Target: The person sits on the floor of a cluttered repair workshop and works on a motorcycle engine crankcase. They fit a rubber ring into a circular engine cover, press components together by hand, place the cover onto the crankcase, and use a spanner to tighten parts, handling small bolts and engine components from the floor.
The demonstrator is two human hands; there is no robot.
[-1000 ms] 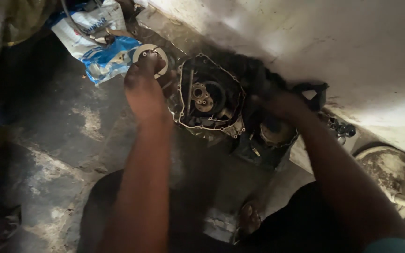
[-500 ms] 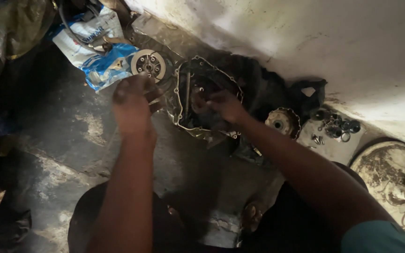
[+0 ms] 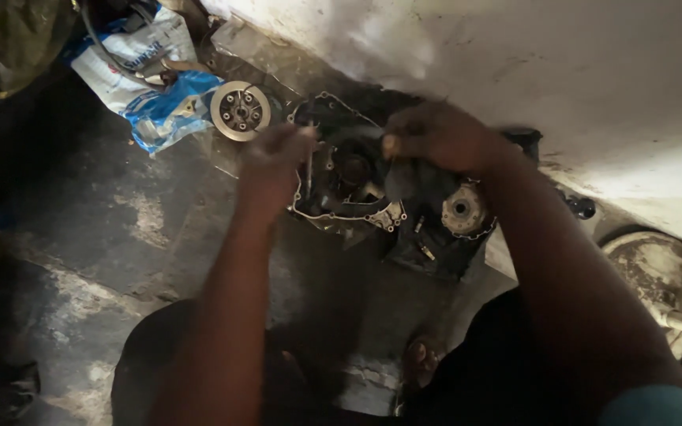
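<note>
— Engine crankcase [image 3: 349, 185] sits on the grimy floor against the white wall [image 3: 562, 71], open side up. A second ago the left hand [image 3: 271, 162] reached toward the clutch disc [image 3: 240, 110]; now it's back over the case.
— Holding anything?
— Fingers pinch a thin metal rod [image 3: 309, 162]. The right hand [image 3: 436, 136] has shifted from the sprocket [image 3: 464, 210] side and clenches on the far rim.

Open floor [image 3: 120, 229] occupies the left and lower centre of the frame, giving clear access to the engine case [image 3: 349, 177] from that side. The white wall [image 3: 515, 71] closes off the upper right directly behind the case. The round disc [image 3: 240, 110] and blue-white bag [image 3: 151, 87] crowd the upper left, and a dish [image 3: 657, 276] blocks the right edge.
</note>
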